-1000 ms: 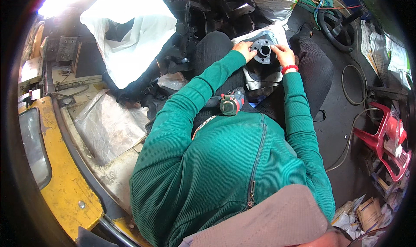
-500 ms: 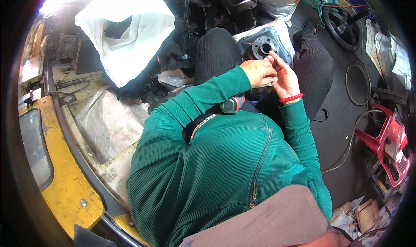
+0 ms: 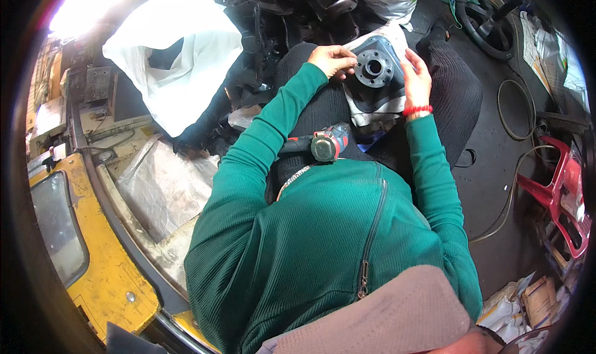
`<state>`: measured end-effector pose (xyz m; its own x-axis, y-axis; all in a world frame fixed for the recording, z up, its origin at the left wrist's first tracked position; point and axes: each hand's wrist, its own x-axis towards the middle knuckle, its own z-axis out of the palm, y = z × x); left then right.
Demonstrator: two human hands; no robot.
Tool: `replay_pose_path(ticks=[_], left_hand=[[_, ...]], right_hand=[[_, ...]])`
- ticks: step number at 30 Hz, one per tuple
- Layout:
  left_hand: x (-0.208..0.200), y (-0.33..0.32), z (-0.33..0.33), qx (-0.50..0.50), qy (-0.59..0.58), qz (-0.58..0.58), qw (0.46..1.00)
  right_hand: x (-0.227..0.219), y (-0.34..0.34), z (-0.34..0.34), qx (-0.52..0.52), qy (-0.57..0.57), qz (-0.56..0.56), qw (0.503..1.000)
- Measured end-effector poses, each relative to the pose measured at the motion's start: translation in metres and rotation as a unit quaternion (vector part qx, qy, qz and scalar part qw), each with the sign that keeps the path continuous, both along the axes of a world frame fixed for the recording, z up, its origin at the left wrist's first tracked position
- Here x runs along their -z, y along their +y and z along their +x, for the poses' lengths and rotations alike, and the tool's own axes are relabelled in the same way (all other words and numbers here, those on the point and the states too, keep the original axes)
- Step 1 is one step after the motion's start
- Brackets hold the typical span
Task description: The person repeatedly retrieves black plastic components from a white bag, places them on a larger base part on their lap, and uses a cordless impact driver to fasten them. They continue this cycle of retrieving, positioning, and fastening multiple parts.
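A round grey metal flange with a ring of holes and a hollow centre (image 3: 379,81) sits on a dark, square-edged base (image 3: 380,47) between my knees. White sheeting (image 3: 371,119) lies beneath it. My left hand (image 3: 332,62) is at the flange's left edge, thumb and fingertips pinched together; whatever may be between them is too small to make out. On the other side, my right hand (image 3: 417,80) is beside the base with fingers extended and apart from the thumb. A red and grey power drill (image 3: 329,144) rests on my lap.
A large white plastic bag (image 3: 198,75) and a heap of black parts (image 3: 298,13) lie ahead to the left. A steering wheel (image 3: 487,31), a loop of cable (image 3: 516,109) and a red plastic chair (image 3: 559,192) are to the right. Yellow machinery (image 3: 102,255) borders my left.
My hands, formerly together over the flange's near side, have parted. The left went left and forward to the flange's edge; the right went forward beside the base. The flange and drill show more fully.
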<state>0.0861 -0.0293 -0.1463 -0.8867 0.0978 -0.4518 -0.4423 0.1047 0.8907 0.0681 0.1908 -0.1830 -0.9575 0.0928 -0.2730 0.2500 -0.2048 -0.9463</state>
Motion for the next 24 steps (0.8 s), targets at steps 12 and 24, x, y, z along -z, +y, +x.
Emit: replay_pose_path(ticks=[12,24], left_hand=[[0.036,-0.001,-0.004,-0.022,0.018,-0.062,0.998],[0.028,-0.009,-0.014,-0.072,-0.197,0.112,0.971]], right_hand=[[0.026,-0.008,-0.007,-0.131,-0.115,0.038,0.984],[0.014,-0.006,0.012,-0.133,-0.083,-0.054,0.986]])
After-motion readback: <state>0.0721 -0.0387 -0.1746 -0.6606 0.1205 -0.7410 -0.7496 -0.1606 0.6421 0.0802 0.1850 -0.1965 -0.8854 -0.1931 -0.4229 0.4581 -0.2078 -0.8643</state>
